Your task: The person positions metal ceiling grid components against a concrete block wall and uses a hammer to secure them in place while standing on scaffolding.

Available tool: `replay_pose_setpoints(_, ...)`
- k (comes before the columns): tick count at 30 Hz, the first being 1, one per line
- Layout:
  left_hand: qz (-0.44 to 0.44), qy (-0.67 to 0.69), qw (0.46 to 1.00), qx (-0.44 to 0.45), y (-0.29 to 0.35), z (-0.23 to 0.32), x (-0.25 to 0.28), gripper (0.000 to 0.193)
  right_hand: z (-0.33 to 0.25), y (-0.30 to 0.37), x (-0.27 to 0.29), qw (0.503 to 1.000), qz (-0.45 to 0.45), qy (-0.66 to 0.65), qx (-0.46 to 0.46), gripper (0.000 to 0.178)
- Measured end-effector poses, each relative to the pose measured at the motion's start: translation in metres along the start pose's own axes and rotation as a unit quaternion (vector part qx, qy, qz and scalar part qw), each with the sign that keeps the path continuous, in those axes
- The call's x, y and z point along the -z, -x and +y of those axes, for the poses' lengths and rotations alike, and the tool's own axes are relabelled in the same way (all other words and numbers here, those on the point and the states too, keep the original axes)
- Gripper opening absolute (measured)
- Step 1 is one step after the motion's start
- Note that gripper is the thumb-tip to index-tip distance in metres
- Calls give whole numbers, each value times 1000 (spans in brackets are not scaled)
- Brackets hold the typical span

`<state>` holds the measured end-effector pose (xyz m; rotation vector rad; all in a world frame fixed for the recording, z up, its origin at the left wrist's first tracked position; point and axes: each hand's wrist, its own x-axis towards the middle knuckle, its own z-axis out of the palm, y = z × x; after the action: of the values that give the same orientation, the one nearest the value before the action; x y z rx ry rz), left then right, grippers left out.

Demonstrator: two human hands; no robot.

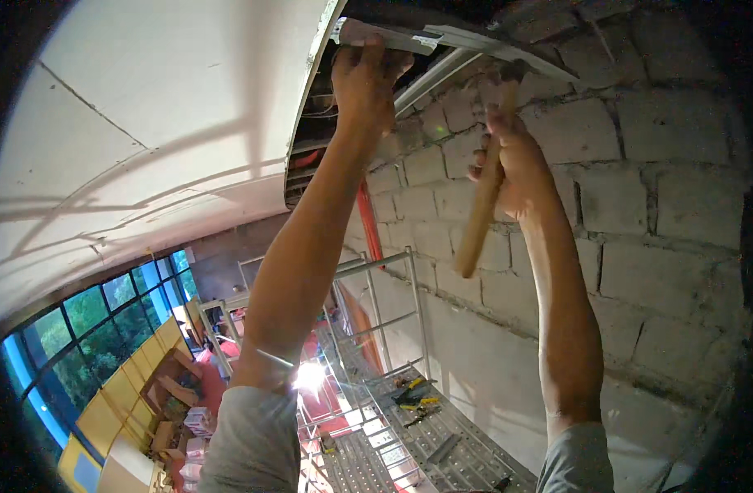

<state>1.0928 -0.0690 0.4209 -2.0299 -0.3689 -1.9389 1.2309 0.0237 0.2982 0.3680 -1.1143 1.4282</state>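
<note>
Overhead, my left hand (364,94) grips a short, flat metal strip (401,39) at the edge of the ceiling opening, its fingers up against the strip. A long light-metal wall channel (504,48) runs from there along the block wall (615,197). My right hand (520,168) is closed around the wooden handle of a hammer (478,222). The handle slants down to the left, and the dark, blurred head is up close to the channel. Whether the head touches the channel or the wall, I cannot tell.
White ceiling panels (171,90) spread on the left. Below stands metal scaffolding (417,304), with tools (413,394) on its perforated platform (467,460). A red pipe (369,226) runs down the wall. A bright lamp (310,376) shines below, and windows (97,312) line the far left.
</note>
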Motion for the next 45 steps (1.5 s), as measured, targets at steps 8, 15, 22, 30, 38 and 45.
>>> replay_pose_setpoints(8, -24, 31, 999, -19, -5, -14, 10, 31, -8, 6, -31, 990, -125, 59, -9, 19)
replay_pose_setpoints(15, -27, -118, 978, -171, -9, -18, 2, 32, -16, 9, -45, 994, -76, 75, -5, 18)
replay_pose_setpoints(22, 29, 58, 998, -10, -3, -2, -11, 22, -34, 5, -31, 984, -155, 84, -35, 18)
replay_pose_setpoints(30, 31, 186, 981, 36, -3, -5, -14, 21, -13, -3, -37, 998, -15, -61, -4, 21)
replay_pose_setpoints(38, -5, 175, 984, 9, -7, -9, -9, 23, -21, -3, -26, 990, -129, -61, 17, 22)
replay_pose_setpoints(45, 0, 203, 979, -3, -5, -8, -10, 21, -22, 12, -39, 981, -183, 42, -51, 21)
